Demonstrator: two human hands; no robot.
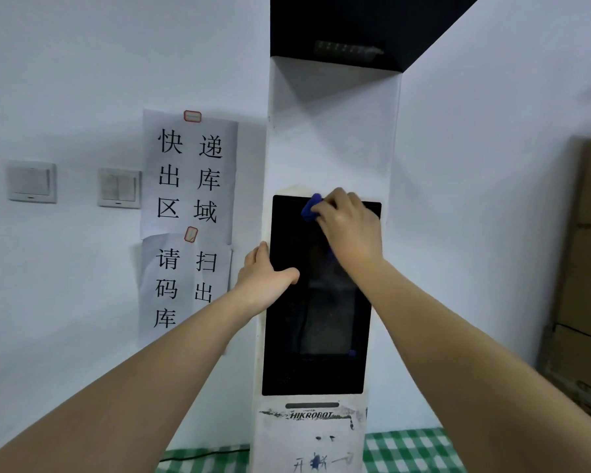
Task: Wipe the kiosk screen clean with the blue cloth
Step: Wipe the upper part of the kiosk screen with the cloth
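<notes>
Right hand (350, 230) bunched around the blue cloth (310, 208), fingers curled shut on it and pressing it flat against the top edge of the kiosk screen (316, 336), near the upper middle of the dark glass; only a crumpled blue fold poking out to the left of the knuckles. Placed there, most likely, to begin or carry a stroke from the top of the panel, with most of the glass below showing faint smears and a dim reflection. Left hand (265, 278) braced on the left edge of the same screen, fingers wrapped behind the white bezel and thumb lying across the glass, holding nothing but the housing itself: probably steadying the tall white kiosk column (331, 145) against the push of wiping. Below the screen, a narrow dark slot (312, 405) and the printed brand "HIKROBOT" (310, 415) on a scuffed, scraped strip, with some handwritten marks lower down too smudged to read. Left of the screen, two paper notices (190, 179) taped to the wall with red-edged tape, reading "快递出库区域" above and, partly hidden by the forearm, "请扫码出库" beneath. Further left of the screen, two wall switches (31, 181). Right of the screen, stacked cardboard boxes (587, 268) with printing too blurred to make out. Under the kiosk, a green checked cloth (410, 448) covering the counter.
</notes>
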